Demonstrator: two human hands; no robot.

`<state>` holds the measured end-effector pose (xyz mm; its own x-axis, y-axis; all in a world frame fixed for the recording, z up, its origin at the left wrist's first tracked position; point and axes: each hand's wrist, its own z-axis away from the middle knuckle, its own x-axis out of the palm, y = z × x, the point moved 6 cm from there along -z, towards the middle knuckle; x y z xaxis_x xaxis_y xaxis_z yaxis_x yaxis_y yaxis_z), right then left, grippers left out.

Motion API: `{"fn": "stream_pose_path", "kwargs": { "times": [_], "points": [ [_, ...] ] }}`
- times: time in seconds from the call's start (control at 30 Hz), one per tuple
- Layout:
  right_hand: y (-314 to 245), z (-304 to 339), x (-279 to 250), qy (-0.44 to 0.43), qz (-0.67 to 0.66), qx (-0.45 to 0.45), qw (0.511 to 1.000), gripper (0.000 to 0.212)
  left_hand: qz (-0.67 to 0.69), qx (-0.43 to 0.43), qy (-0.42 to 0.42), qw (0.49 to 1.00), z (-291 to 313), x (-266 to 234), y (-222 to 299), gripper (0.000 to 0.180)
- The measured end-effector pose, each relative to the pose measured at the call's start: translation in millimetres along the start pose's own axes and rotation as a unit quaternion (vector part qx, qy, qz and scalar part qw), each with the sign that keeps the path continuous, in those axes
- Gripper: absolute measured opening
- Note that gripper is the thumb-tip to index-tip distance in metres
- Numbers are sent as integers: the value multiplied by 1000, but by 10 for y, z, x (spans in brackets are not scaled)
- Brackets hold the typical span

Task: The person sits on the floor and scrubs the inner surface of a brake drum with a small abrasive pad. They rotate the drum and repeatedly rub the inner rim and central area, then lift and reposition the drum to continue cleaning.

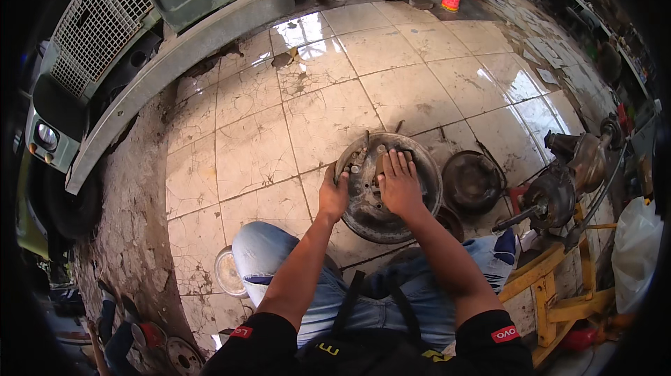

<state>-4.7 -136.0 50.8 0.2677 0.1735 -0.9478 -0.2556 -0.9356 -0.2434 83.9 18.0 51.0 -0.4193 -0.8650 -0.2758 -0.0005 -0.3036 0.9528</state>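
A round, dish-shaped metal part [363, 226], greasy and worn, sits in front of my knees. Holes show in its middle. My left hand [333, 196] grips its left rim, thumb on top and fingers mostly hidden. Inside the dish, my right hand [400, 184] is palm down, fingers close together over a small brownish piece [380, 165] that is mostly covered; its kind does not show. Several small bolt-like metal pieces [356, 160] lie in the dish near my left thumb. To the right of the dish stands a dark round drum-like part [472, 182].
A green vehicle with a metal bumper [189, 54] stands at the upper left. At right are a greasy axle assembly [559, 198], a yellow metal stand [552, 299] and a white plastic bag [637, 254]. A red can [451, 2] stands farther off on the cracked tile floor [258, 145].
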Motion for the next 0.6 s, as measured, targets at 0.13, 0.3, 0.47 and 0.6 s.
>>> {"fn": "stream_pose_path", "kwargs": {
  "times": [0.13, 0.3, 0.47, 0.6],
  "points": [
    [-29, -84, -23, 8, 28, 90, 996, 57, -34, 16, 19, 999, -25, -31, -115, 53],
    [13, -117, 4, 10, -9, 72, 997, 58, -12, -5, 7, 1000, -79, -18, -149, 54],
    [-127, 0, 4, 25, 29, 34, 999, 57, -47, 21, 22, 998, -34, -34, -100, 53],
    [23, -152, -17, 18, -9, 73, 997, 58, -42, 29, 25, 998, 3, 10, -2, 50]
  ]
}}
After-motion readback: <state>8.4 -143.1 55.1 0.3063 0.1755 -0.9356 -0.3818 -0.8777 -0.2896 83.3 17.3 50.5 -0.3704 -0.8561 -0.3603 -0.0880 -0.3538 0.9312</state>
